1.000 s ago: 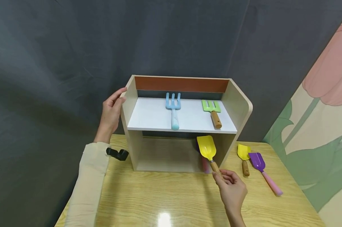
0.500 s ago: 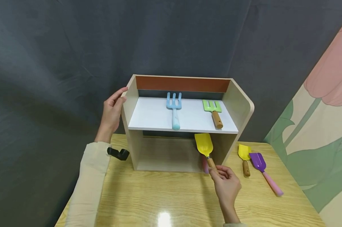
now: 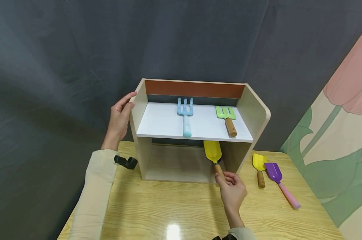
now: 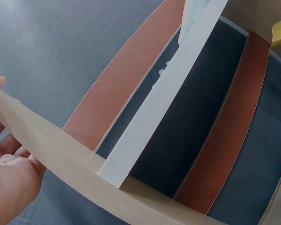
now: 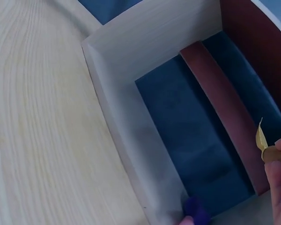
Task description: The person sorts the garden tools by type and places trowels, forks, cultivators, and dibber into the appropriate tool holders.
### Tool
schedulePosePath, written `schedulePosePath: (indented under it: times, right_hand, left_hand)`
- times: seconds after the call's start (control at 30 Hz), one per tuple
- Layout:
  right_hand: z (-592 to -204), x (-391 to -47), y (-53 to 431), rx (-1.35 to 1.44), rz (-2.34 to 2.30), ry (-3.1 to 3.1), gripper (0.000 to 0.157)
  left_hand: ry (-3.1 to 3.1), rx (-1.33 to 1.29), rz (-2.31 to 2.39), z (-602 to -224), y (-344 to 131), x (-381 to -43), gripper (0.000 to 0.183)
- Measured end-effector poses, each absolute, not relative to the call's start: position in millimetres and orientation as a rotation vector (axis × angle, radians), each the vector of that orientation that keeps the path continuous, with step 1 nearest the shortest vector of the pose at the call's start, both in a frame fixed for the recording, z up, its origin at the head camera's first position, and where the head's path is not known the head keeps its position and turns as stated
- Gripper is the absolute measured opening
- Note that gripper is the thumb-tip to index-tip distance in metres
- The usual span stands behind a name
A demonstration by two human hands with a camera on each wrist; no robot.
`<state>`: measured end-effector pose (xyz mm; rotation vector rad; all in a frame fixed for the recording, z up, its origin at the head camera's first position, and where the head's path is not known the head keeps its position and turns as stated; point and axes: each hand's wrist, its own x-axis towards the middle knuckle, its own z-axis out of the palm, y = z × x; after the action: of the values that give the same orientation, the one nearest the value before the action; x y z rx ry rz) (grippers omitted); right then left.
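My right hand [image 3: 233, 193] holds a yellow toy shovel [image 3: 212, 151] by its wooden handle, and the blade reaches under the middle board of a small two-tier shelf [image 3: 196, 133]. The shovel's edge and handle [image 5: 277, 157] show in the right wrist view. Below it in the shelf's lower space, a purple blade [image 5: 196, 211] is partly visible. My left hand [image 3: 118, 121] grips the edge of the shelf's left side panel [image 4: 51, 145]. On the white board lie a blue toy rake [image 3: 185, 116] and a green rake [image 3: 227, 120] with a wooden handle.
Right of the shelf, a small yellow shovel [image 3: 259, 166] and a purple shovel [image 3: 275, 175] with a pink handle lie on the wooden table [image 3: 163, 206]. A dark curtain [image 3: 184, 40] hangs behind, and a wall with a painted flower [image 3: 349, 110] is at right.
My right hand has moved left and slightly up with the yellow shovel, bringing its blade tip under the middle board. My left hand stays on the side panel.
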<state>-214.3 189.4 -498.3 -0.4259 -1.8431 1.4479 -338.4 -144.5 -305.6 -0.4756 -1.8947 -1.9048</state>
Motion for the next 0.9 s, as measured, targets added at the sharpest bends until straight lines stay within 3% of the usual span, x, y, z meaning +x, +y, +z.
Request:
schedulePosePath:
  times: [0.9]
  right_hand:
    - [-533.3, -252.2, 168.5, -0.429, 1.348, -1.818, 0.018]
  left_hand:
    - [-1.895, -0.473, -1.907, -306.6, -144.9, -340.0, 0.044]
